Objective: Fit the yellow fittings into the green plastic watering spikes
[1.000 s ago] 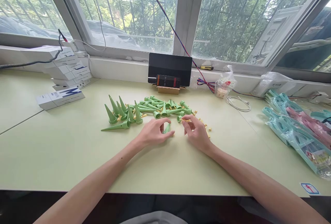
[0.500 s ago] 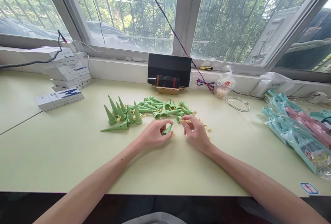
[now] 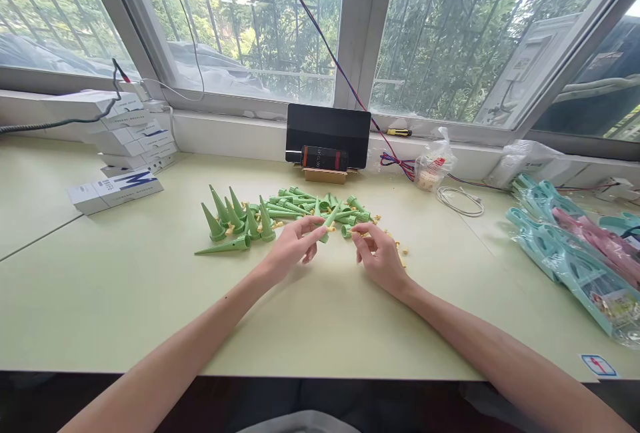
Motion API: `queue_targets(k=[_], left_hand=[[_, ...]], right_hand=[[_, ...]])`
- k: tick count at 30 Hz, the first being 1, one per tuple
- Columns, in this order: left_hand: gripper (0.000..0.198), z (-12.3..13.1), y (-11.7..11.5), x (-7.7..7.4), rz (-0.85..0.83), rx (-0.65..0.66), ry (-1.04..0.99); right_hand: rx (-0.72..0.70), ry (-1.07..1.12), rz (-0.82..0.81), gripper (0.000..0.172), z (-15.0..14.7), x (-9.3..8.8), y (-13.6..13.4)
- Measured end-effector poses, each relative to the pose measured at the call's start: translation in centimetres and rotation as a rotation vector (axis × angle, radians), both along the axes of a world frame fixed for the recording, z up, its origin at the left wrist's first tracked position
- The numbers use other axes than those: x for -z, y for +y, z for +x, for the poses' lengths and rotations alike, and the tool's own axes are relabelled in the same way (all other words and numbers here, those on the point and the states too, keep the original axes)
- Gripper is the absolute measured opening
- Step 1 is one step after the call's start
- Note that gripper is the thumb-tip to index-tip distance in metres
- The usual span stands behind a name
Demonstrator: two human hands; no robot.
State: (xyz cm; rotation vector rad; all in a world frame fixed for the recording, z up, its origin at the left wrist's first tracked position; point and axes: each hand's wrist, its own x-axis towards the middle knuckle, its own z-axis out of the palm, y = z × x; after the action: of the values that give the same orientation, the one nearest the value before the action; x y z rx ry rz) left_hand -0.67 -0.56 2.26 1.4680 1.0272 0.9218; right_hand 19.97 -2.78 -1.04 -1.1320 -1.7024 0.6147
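Observation:
My left hand (image 3: 293, 246) pinches a green plastic cone (image 3: 329, 221) between thumb and fingers, lifted off the pale green table (image 3: 150, 286) with its tip pointing up and away. My right hand (image 3: 379, 253) rests on the table just to the right, its fingertips closed on a small yellow piece (image 3: 358, 234). Behind both hands lies a heap of loose green cones (image 3: 310, 208). To the left several cones stand upright (image 3: 235, 220), and one lies on its side (image 3: 223, 245). Small yellow pieces (image 3: 397, 246) are scattered by my right hand.
A dark tablet (image 3: 328, 134) with a phone (image 3: 324, 157) leans on the window sill at the back. White boxes (image 3: 120, 146) are stacked at the left. Packets of teal and pink items (image 3: 575, 246) lie at the right, with a white cable (image 3: 460, 201) and a plastic bag (image 3: 433, 160).
My left hand has picked the green cone up from the table and raised it towards the heap, turning its tip upward. My right hand has stayed in place.

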Motion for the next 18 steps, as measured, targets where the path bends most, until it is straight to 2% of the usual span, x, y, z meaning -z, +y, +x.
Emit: queue_targets(k=[5,18], left_hand=[[0.036,-0.14,0.4,0.47,-0.062,0.022,-0.127],[0.034,0.21,0.36,0.9,-0.076,0.015,-0.237]], right_hand=[[-0.018,0.019,-0.007,0.027,-0.01,0.1,0.01],[-0.02,-0.038,0.042,0.023,-0.12,-0.07,-0.19]])
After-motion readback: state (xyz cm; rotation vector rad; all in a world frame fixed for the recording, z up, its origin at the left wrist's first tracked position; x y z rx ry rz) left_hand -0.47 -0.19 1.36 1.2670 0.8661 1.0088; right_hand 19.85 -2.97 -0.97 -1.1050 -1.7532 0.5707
